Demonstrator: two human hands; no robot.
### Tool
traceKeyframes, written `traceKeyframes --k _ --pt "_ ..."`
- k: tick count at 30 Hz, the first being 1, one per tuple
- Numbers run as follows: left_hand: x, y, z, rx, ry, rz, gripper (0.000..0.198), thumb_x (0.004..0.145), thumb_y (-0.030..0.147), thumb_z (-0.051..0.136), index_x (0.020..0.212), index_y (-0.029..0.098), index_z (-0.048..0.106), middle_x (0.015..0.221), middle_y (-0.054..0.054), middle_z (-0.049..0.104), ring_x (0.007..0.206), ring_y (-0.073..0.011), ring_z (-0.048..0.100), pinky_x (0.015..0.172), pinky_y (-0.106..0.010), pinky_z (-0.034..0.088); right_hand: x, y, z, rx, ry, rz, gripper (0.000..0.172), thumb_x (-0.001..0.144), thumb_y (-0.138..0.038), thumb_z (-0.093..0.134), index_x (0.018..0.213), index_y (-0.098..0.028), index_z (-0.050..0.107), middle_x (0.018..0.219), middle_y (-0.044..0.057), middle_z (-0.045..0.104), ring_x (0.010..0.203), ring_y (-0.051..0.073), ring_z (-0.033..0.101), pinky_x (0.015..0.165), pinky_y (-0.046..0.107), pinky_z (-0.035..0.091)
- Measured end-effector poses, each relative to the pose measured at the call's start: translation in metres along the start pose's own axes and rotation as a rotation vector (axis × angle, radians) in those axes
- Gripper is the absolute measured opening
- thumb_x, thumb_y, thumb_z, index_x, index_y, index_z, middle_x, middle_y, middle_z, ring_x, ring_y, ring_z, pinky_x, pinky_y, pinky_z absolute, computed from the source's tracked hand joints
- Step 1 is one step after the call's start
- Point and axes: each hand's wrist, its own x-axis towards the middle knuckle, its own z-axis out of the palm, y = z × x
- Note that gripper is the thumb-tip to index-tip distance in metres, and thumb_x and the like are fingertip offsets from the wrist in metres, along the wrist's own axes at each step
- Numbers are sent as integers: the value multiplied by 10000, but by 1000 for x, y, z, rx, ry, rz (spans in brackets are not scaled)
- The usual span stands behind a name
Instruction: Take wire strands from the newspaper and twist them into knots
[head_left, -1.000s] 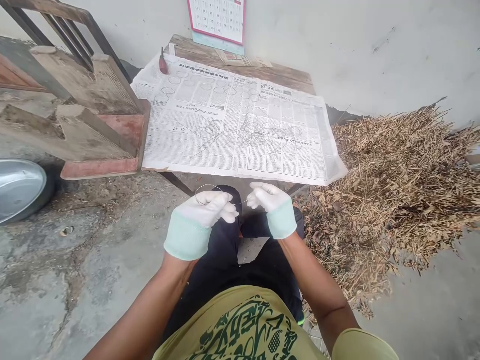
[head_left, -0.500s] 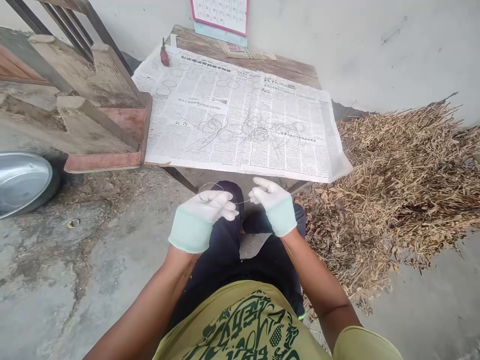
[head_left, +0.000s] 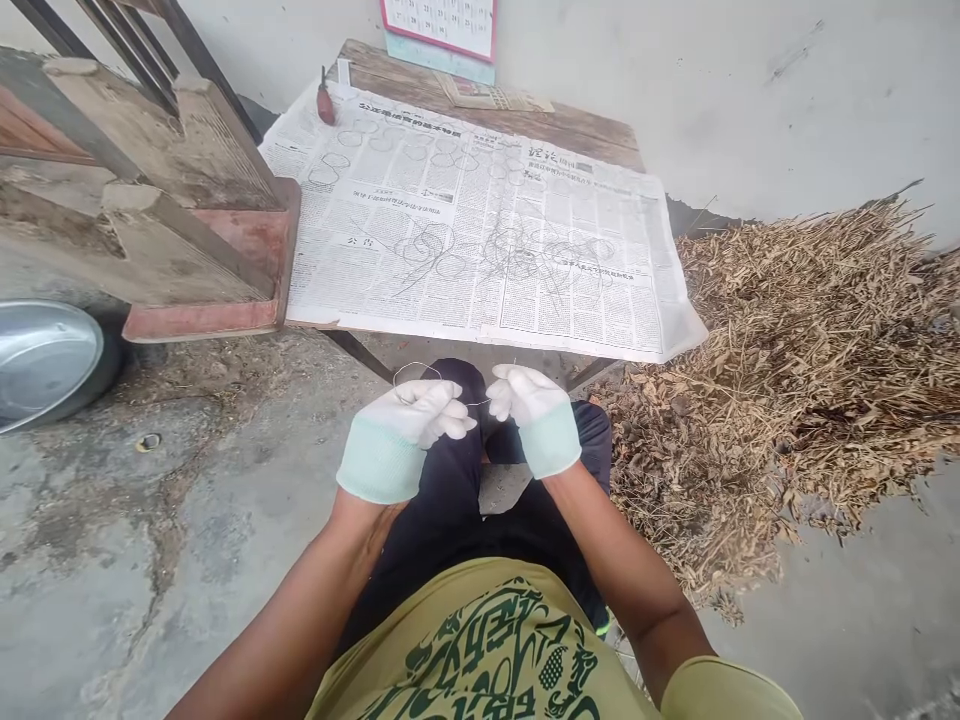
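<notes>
Left hand (head_left: 405,420), gloved, pinched shut on thin wire (head_left: 417,372), loop arching above knuckles. Right hand (head_left: 529,405) closed on wire's other end, over knees, just short of newspaper (head_left: 480,230) on table. Risks: springy loop slipping from grip, sharp end piercing glove.

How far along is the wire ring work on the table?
Done: rows of wire rings lie on the newspaper. In hand: left hand and right hand pinch one wire loop. Left: a tangled wire pile remains mid-sheet.
</notes>
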Motion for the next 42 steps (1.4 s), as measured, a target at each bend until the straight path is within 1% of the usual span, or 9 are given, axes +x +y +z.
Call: traceKeyframes --k 8,12,20,22,25,29,33,38,42 --pt "-2 0 -7 344 -142 -76 380 677 474 879 777 155 697 585 -55 724 510 -191 685 550 -292 520 -9 -21 -6 -336 -44 -34 197 860 -317 632 856 -171 765 667 4 665 578 117 564 607 265 486" --pt "3 -3 -5 352 -122 -28 365 704 480 836 808 160 692 559 -39 704 537 -186 688 567 -278 513 -8 -18 -7 -471 -72 -21 183 857 -256 594 865 -173 757 668 -2 685 585 115 597 608 245 498" --pt "12 -13 -3 294 -114 42 365 696 510 797 781 167 706 450 26 567 553 -177 634 614 -287 501 -7 -3 -2 -584 56 -41 193 892 -258 575 928 -194 753 692 -16 704 577 116 642 629 240 520" --pt "15 -17 -5 306 -95 81 341 701 499 796 762 174 712 455 35 545 564 -169 616 639 -286 506 -9 0 -3 -634 31 -71 197 902 -245 573 958 -208 758 696 -25 708 595 118 652 671 248 531" --pt "18 -19 -9 365 -82 130 303 707 476 794 729 184 716 574 1 632 614 -162 612 656 -276 505 -10 -2 -9 -694 -71 -75 199 921 -251 577 975 -223 767 724 -20 725 639 130 675 708 262 539" --pt "17 -15 -11 472 -275 122 297 759 459 756 643 193 690 656 -36 681 658 -170 607 669 -271 498 0 -18 -18 -732 -143 -96 229 943 -341 613 1051 -234 783 886 13 776 778 156 722 807 299 559" --pt "12 -9 -5 555 -416 9 240 738 402 759 626 200 695 610 -28 664 581 -161 583 581 -255 471 13 -34 -18 -746 -292 -75 177 861 -257 689 988 -237 810 989 10 790 887 165 734 887 323 566" --pt "12 -14 1 591 -350 -109 199 737 378 768 696 188 727 655 -52 726 446 -116 520 460 -236 399 22 -34 -16 -607 -343 5 220 844 -192 637 973 -199 814 788 8 758 651 132 674 626 270 556" --pt "14 -21 -2 492 -277 -84 272 733 430 799 706 178 700 631 -51 711 460 -119 550 464 -235 414 25 -28 -17 -624 -261 -28 280 844 -155 599 1019 -190 815 736 7 731 618 123 642 616 264 543"
